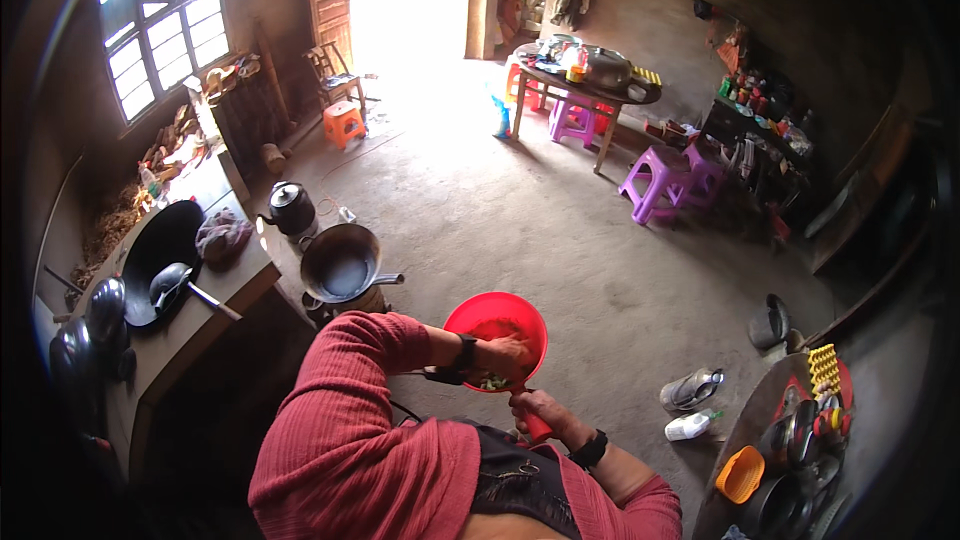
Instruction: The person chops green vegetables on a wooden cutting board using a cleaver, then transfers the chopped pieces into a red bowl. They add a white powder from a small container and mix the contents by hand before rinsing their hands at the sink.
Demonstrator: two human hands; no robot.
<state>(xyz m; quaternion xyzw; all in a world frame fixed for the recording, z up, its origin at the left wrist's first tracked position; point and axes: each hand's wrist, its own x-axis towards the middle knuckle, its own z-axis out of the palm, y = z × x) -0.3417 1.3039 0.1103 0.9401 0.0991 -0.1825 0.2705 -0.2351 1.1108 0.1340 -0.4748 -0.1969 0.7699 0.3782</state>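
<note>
A red plastic dipper with a long handle is in front of me, above the concrete floor. Its handle is in the grip of my right hand, near the waist. Into the dipper's bowl reaches my left hand, palm down; its fingers are blurred, and whether they hold anything is not plain. Pale green pieces, seemingly chopped vegetable, show at the bowl's near edge below that hand. Both wrists wear black bands. To the left of the dipper, a metal wok with a handle contains some cloudy liquid and sits on a low stove.
A black kettle stands behind the wok. At left, a counter bears a large wok, a ladle and a cloth. Bottles stand or lie at right, beside a low table with pans. Purple stools are farther back.
</note>
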